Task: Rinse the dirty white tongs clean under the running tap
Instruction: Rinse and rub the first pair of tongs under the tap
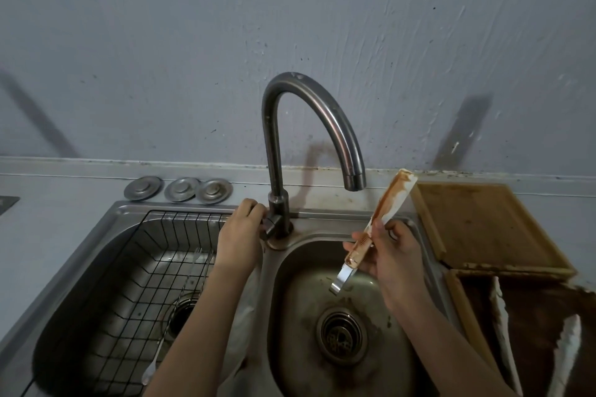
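My right hand (392, 255) grips the white tongs (387, 203) at their middle, above the right sink basin (290, 316). The tongs are smeared with brown sauce; their broad end points up and right, just right of the spout, and the metal end points down into the basin. My left hand (240, 232) is curled round the tap's handle (269, 227) at the base of the curved steel tap (309, 100). No water shows under the spout (354, 180).
The left basin holds a black wire rack (129, 267) with a spoon (154, 361) and other cutlery. Three metal drain plugs (180, 189) lie behind it. A wooden cutting board (483, 226) sits right of the sink, and another pair of white tongs (564, 358) lies at lower right.
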